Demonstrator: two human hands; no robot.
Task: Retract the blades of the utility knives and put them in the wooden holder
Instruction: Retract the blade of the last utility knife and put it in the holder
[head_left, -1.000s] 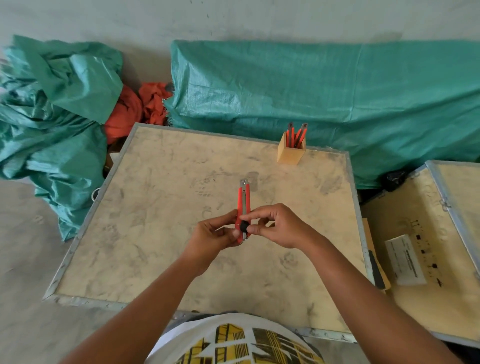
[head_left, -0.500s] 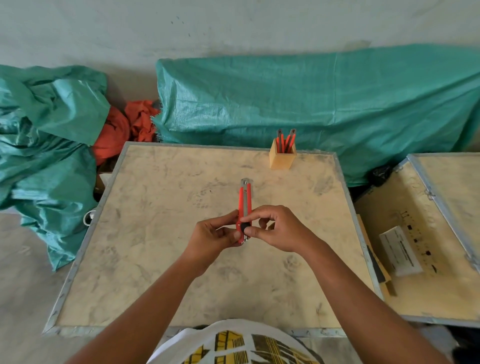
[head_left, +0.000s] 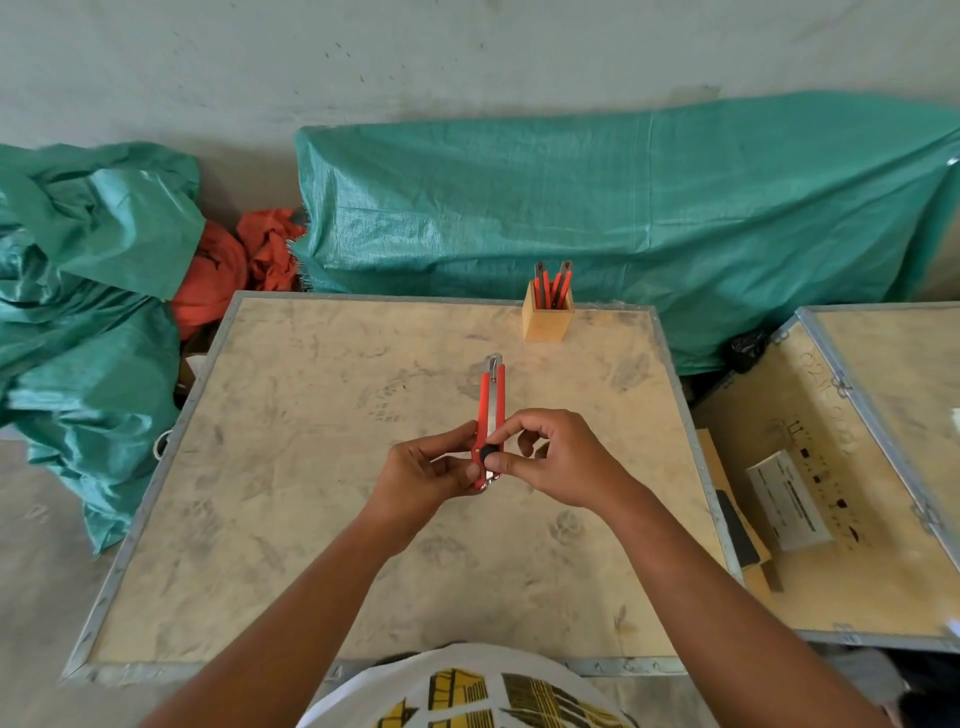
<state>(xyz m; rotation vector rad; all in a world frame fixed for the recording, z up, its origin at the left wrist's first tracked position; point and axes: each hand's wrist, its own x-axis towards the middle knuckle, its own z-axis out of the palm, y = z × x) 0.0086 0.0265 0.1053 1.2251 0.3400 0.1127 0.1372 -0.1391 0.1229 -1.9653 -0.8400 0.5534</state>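
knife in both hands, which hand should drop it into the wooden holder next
Right, probably. The wooden holder stands far and slightly right of the knife, on the right hand side; the left hand would have to cross over.

Utility knife (head_left: 491, 410): red plastic body, smooth; bare metal rail and tip; black plastic slider knob. Wooden holder (head_left: 548, 322) at the panel's far edge: pale wood, smooth, matt. Panel (head_left: 311, 467): light plywood, scuffed and smudged, edged in dull grey metal strip. Tarpaulin (head_left: 623, 208) past the far edge: green woven plastic, slight sheen. Orange cloth (head_left: 218, 270), crumpled, matt.
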